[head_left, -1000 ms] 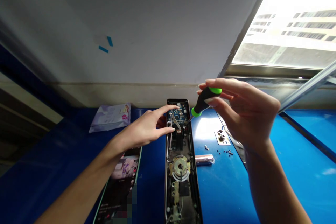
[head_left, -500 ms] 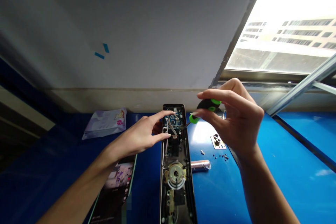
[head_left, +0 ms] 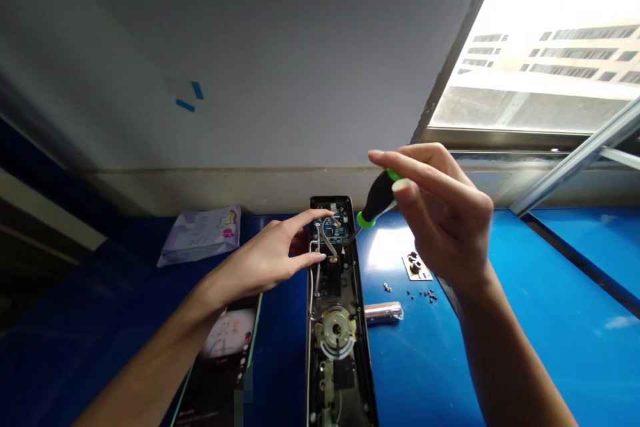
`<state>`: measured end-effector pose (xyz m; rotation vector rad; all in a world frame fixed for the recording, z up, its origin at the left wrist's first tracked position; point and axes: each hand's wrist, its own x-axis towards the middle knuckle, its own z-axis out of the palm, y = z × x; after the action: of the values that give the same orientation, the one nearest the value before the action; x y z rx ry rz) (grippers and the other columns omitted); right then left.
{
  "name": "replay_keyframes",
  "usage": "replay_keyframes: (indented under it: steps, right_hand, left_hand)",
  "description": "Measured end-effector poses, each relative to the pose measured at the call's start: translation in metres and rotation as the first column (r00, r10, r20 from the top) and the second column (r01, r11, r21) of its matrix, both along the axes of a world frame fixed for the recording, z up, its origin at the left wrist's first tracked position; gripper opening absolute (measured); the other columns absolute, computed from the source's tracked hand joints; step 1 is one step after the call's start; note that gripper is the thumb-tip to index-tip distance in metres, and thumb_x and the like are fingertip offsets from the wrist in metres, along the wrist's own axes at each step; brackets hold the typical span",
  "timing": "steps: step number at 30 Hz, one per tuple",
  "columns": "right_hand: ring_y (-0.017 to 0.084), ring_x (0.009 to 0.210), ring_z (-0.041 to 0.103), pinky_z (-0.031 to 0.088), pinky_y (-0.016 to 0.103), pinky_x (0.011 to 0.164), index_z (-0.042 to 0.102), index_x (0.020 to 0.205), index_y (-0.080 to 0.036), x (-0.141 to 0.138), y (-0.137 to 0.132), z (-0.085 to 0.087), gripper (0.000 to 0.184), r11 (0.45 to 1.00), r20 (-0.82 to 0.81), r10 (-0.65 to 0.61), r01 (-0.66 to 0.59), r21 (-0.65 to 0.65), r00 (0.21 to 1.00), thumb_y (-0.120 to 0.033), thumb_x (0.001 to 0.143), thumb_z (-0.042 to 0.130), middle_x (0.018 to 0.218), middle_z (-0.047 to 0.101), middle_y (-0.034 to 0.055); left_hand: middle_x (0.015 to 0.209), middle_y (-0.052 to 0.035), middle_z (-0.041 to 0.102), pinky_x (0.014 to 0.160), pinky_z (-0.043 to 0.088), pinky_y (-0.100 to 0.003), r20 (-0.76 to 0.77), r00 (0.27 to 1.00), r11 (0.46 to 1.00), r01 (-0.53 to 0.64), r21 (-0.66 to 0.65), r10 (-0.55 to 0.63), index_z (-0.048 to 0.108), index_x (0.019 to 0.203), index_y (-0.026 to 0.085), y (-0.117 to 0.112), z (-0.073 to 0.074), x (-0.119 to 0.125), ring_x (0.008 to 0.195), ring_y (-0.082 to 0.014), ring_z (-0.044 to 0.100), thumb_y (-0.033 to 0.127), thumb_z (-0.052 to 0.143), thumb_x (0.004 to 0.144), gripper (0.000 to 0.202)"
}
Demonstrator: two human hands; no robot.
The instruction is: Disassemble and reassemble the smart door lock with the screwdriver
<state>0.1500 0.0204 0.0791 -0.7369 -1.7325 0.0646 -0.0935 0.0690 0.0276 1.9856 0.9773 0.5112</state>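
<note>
A long black electronic device (head_left: pixel 334 300), its casing open, lies lengthwise before me. Its blue circuit board (head_left: pixel 330 227) carries a cable, and a round speaker (head_left: pixel 337 329) sits lower down. My left hand (head_left: pixel 277 247) reaches over the board's left side, thumb and index finger spread apart, their tips resting at the board and just below it. My right hand (head_left: pixel 445 213) holds a black-and-green screwdriver (head_left: pixel 379 199) by its handle, tilted down to the left. Its shaft reaches the board's right edge; I cannot make out the tip.
Right of the device lie a small plate with black round parts (head_left: pixel 416 267), several tiny screws (head_left: pixel 431 295) and a wrapped cylindrical piece (head_left: pixel 384 313). A phone with a lit screen (head_left: pixel 225 347) lies under my left forearm. A purple-white packet (head_left: pixel 203 235) rests near the wall.
The screwdriver handle has turned and tilted more upright, and my right fingers have shifted along it. The phone's picture has changed. My left hand stays in place.
</note>
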Motion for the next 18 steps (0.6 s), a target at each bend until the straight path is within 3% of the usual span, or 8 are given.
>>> replay_keyframes:
  steps: [2,3,5,9,11,13,15,18]
  right_hand:
    - [0.026,0.124,0.069,0.059,0.051,0.108,0.063,0.146,-0.038,0.0009,-0.0004,0.0006,0.046,0.989,0.043,0.124,-0.120,-0.089,0.991,-0.019,0.106,0.052,0.142,0.069,0.0032]
    - [0.026,0.126,0.070,0.059,0.052,0.109,0.060,0.149,-0.038,0.0012,-0.0004,0.0005,0.049,0.978,0.037,0.177,-0.171,-0.120,0.984,-0.017,0.106,0.050,0.146,0.067,0.0022]
    - [0.025,0.114,0.075,0.064,0.050,0.100,0.065,0.145,-0.039,0.0012,0.0002,-0.0005,0.047,0.975,-0.009,0.190,-0.189,-0.118,0.982,-0.017,0.103,0.059,0.135,0.074,0.0015]
    - [0.019,0.084,0.070,0.066,0.040,0.075,0.080,0.120,-0.037,0.0001,0.0015,-0.0028,0.038,0.999,-0.046,-0.038,0.038,0.007,0.998,-0.021,0.086,0.085,0.096,0.073,0.0002]
    - [0.020,0.093,0.070,0.065,0.041,0.081,0.077,0.127,-0.037,0.0001,0.0019,-0.0030,0.036,0.999,-0.020,-0.036,0.036,0.006,0.999,-0.021,0.094,0.075,0.105,0.073,0.0023]
    - [0.023,0.113,0.072,0.065,0.045,0.094,0.067,0.142,-0.036,0.0005,0.0023,-0.0031,0.043,0.994,0.000,0.093,-0.093,-0.065,0.996,-0.018,0.104,0.058,0.130,0.073,0.0041]
    - [0.025,0.120,0.072,0.065,0.048,0.098,0.063,0.146,-0.038,0.0010,0.0027,-0.0033,0.047,0.972,-0.022,0.204,-0.205,-0.114,0.979,-0.016,0.105,0.054,0.140,0.071,0.0029]
    - [0.021,0.095,0.074,0.067,0.043,0.082,0.074,0.131,-0.039,0.0015,0.0018,-0.0029,0.043,0.991,-0.047,0.126,-0.128,-0.049,0.991,-0.019,0.094,0.077,0.111,0.077,0.0009]
  left_hand:
    - [0.112,-0.0025,0.084,0.096,0.064,-0.041,-0.008,1.000,1.000,-0.006,0.004,0.007,0.050,0.155,0.031,0.0001,-0.0001,0.0001,0.104,-0.0259,0.081,0.033,0.072,0.090,0.069]
    - [0.112,-0.0027,0.084,0.096,0.064,-0.041,-0.015,1.000,1.000,-0.010,0.007,0.010,0.050,0.155,0.031,0.0002,-0.0003,0.0001,0.103,-0.0260,0.081,0.033,0.072,0.090,0.069]
    - [0.111,-0.0025,0.084,0.094,0.064,-0.040,-0.027,1.000,1.000,-0.015,0.014,0.015,0.050,0.155,0.031,0.0003,-0.0007,0.0001,0.101,-0.0258,0.081,0.034,0.072,0.090,0.069]
    - [0.111,-0.0019,0.084,0.096,0.063,-0.040,-0.023,1.000,1.000,-0.002,0.006,0.002,0.049,0.156,0.032,0.0002,-0.0010,-0.0001,0.101,-0.0252,0.081,0.035,0.071,0.091,0.069]
    - [0.111,-0.0021,0.084,0.095,0.063,-0.040,-0.029,1.000,1.000,-0.010,0.006,0.010,0.050,0.156,0.032,0.0001,-0.0008,-0.0001,0.102,-0.0254,0.081,0.035,0.072,0.090,0.069]
    - [0.110,-0.0028,0.084,0.093,0.063,-0.040,-0.055,0.998,0.999,-0.030,0.027,0.032,0.051,0.155,0.031,0.0000,-0.0005,-0.0001,0.100,-0.0263,0.080,0.036,0.072,0.090,0.069]
    - [0.108,-0.0032,0.084,0.092,0.063,-0.041,-0.076,0.996,0.998,-0.041,0.047,0.044,0.052,0.154,0.031,0.0000,-0.0002,-0.0002,0.098,-0.0267,0.080,0.037,0.073,0.089,0.069]
    - [0.112,-0.0029,0.083,0.094,0.062,-0.039,-0.052,0.998,0.999,-0.023,0.034,0.024,0.051,0.154,0.032,-0.0001,0.0005,-0.0004,0.100,-0.0254,0.080,0.036,0.072,0.090,0.068]
